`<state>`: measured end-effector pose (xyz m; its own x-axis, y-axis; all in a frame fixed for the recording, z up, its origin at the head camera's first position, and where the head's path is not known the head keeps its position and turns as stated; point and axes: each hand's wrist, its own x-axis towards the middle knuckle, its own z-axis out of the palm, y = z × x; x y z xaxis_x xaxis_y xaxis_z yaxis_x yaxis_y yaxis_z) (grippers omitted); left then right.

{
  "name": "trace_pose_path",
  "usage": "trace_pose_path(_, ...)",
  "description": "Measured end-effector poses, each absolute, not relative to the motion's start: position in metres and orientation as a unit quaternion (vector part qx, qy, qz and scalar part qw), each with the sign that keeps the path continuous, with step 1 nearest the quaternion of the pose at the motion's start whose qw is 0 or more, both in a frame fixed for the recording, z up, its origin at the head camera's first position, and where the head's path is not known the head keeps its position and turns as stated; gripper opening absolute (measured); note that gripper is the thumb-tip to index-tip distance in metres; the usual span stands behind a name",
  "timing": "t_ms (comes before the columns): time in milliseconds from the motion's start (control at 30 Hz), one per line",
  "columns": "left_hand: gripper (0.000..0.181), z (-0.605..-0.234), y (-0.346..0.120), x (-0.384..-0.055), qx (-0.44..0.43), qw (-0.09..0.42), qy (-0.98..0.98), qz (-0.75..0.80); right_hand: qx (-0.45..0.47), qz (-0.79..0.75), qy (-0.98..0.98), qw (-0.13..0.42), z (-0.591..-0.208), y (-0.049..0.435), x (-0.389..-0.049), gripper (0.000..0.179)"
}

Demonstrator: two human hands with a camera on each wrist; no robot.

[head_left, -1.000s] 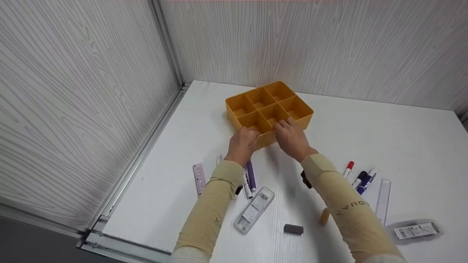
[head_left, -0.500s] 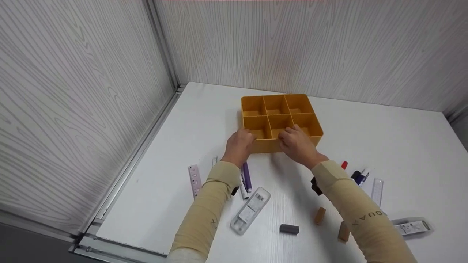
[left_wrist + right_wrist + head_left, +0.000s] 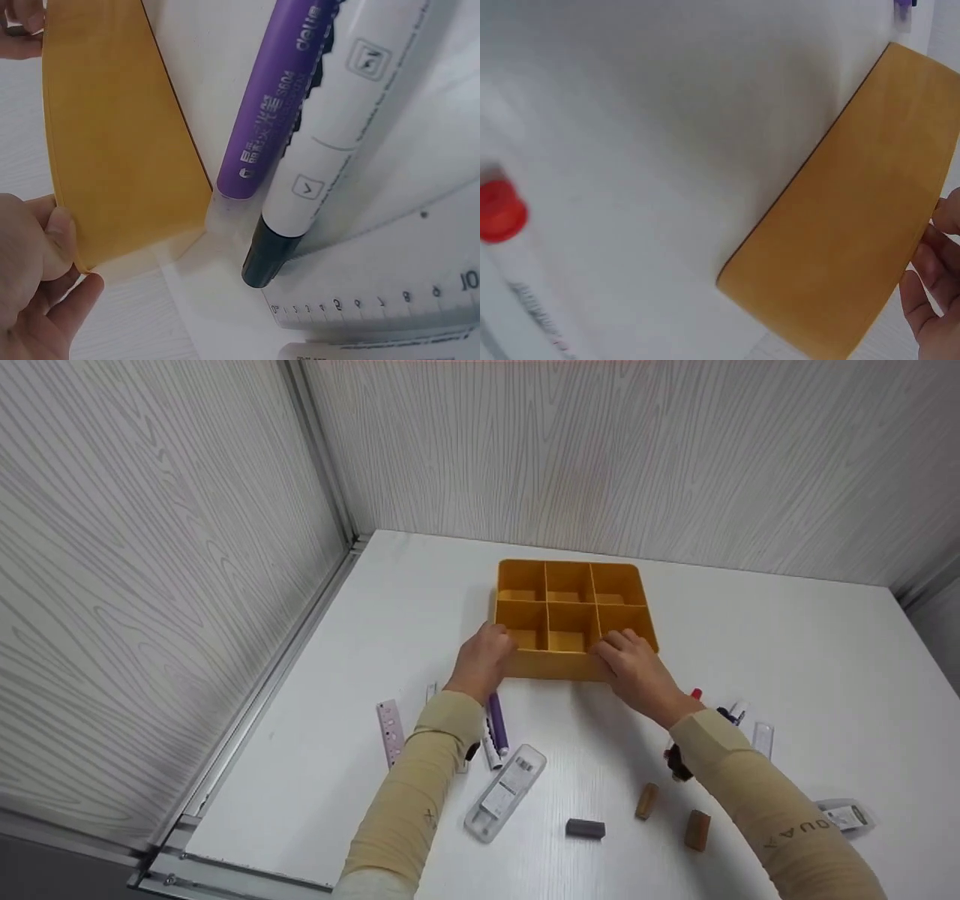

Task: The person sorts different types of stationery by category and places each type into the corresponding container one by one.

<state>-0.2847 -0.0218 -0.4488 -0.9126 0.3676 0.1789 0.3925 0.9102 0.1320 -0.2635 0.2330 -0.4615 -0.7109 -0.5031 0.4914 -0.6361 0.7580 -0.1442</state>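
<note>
A yellow organizer box with several square compartments stands on the white table, its long side facing me. At its near left corner my left hand pinches the rim, fingers over the edge. My right hand grips the same near rim further right. In the left wrist view the left thumb and fingers hold the corner of the box wall. The right wrist view has the right fingers on the upper edge of the wall. The compartments that show hold nothing.
Near the left forearm lie a pink ruler, a purple pen, a white marker and a clear case. A dark grey block and two brown blocks lie in front. A red-capped marker and another case are at right.
The box has turned from a slant to square with me, its near side shifting slightly toward me. My right hand has slid to the right along with the rim.
</note>
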Motion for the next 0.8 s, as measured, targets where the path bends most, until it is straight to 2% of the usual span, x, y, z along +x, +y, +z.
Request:
trace_pose_path(200, 0.015, -0.451, -0.026, -0.283, -0.228, 0.093, -0.961, -0.123, 0.284, 0.156, -0.913, 0.249, -0.471, 0.263, -0.255, 0.026)
trace_pose_path(233, 0.016, -0.452, -0.026, -0.283, -0.224, 0.082, -0.96, -0.148, 0.276, 0.158, -0.916, 0.245, -0.472, 0.268, -0.254, 0.026)
trace_pose_path(367, 0.03, -0.455, -0.027, -0.282, -0.142, -0.027, -0.93, -0.339, 0.266, 0.169, -0.924, 0.216, -0.474, 0.28, -0.246, 0.021)
trace_pose_path(433, 0.033, -0.457, -0.028, -0.281, -0.12, -0.045, -0.919, -0.372, 0.269, 0.174, -0.925, 0.204, -0.474, 0.283, -0.243, 0.019)
trace_pose_path(500, 0.028, -0.459, -0.03, -0.279, -0.156, -0.026, -0.933, -0.323, 0.274, 0.176, -0.924, 0.2, -0.475, 0.285, -0.239, 0.02)
trace_pose_path(633, 0.02, -0.463, -0.032, -0.273, -0.255, 0.067, -0.936, -0.232, 0.28, 0.177, -0.919, 0.215, -0.478, 0.289, -0.229, 0.023)
trace_pose_path(700, 0.019, -0.465, -0.032, -0.27, -0.265, 0.084, -0.926, -0.256, 0.28, 0.179, -0.916, 0.225, -0.48, 0.292, -0.224, 0.026)
trace_pose_path(800, 0.022, -0.465, -0.031, -0.266, -0.248, 0.077, -0.918, -0.299, 0.279, 0.182, -0.912, 0.238, -0.483, 0.296, -0.218, 0.031)
